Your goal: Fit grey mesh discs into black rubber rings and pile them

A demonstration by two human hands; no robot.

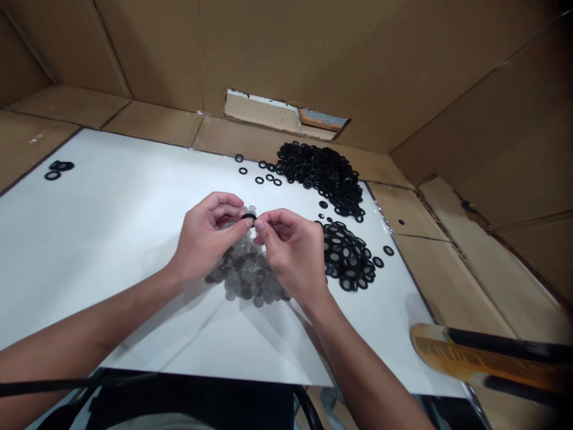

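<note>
Both hands meet above the middle of the white table, pinching one black ring [249,216] between them. My left hand [210,230] grips its left side between thumb and fingers. The fingertips of my right hand [290,242] close on its right edge; whether a disc sits inside the ring cannot be made out. Beneath the hands spreads a pile of small grey mesh discs [255,280], partly covered by them. Just right of my right hand lies a heap of black rings with grey centres [349,257].
A large heap of plain black rings [317,170] stands at the back right, with several loose rings [259,180] beside it. A few rings [52,175] lie at the far left. Cardboard walls [286,48] enclose the table. A yellow-and-black object [483,352] juts in at right.
</note>
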